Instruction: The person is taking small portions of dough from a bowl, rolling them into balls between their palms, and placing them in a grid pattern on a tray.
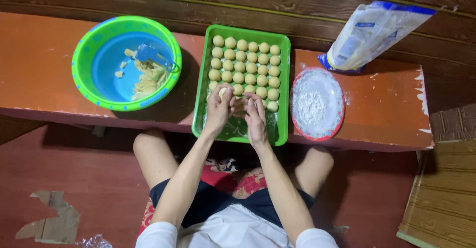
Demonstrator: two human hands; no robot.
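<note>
Green tray (282,87) — rectangular, its long axis running away from the person, its short near edge overhanging the front of the orange bench (44,54). One tray.

Dough balls (245,62) — pale yellow, round, set in rows across the far part of the tray. The full rows hold six each: four full rows are plain, then a fifth and a sixth partly covered by the hands. About thirty balls in sight; the exact count cannot be told beneath the fingers. The near third of the tray is bare.

Left hand (219,108) — over the tray at the near rows, fingers curled about a small pale piece of dough (222,92) at its fingertips.

Right hand (256,115) — just beside the left, fingers bent down among the nearest balls; whether it grips one cannot be told. The two hands nearly touch.

Green bowl with blue inside (87,87) — one, on the bench to the left of the tray, holding scraps of yellow dough and a blue scraper (148,53).

Red-rimmed plate (317,104) — one, right of the tray, covered in white flour.

Flour bag (369,34) — one, clear plastic with blue, lying tilted beyond the plate.

The person sits on the floor, knees either side, facing the bench.
</note>
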